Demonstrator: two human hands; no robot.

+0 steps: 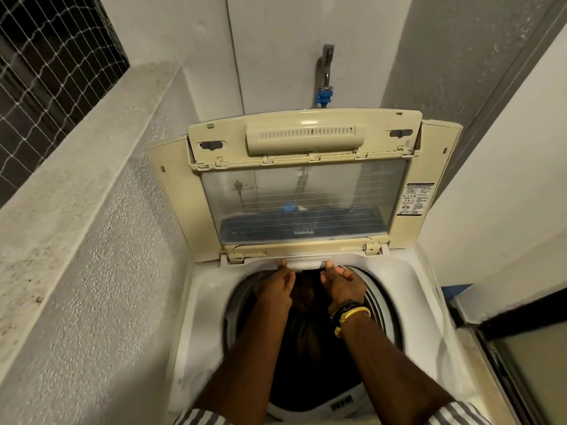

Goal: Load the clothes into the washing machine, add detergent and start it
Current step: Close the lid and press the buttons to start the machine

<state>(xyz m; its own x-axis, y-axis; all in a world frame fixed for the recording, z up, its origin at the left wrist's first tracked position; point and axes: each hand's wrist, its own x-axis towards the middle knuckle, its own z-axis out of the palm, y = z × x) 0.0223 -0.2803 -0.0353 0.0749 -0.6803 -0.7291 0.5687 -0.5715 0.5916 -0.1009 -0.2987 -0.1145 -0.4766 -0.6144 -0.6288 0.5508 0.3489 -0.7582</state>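
Rough grey walls hem the top-loader, lid (303, 191) propped upright. Our left hand (276, 286) and right hand (340, 282) pinch the detergent drawer (303, 264), probably to pull it out above the dark clothes (310, 342).

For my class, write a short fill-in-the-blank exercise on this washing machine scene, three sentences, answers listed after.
1. The washing machine's lid stands ____.
2. Both hands reach to the white drawer at the ____ edge of the drum opening.
3. The yellow bracelet sits on the ____ wrist.

Missing words: open; back; right
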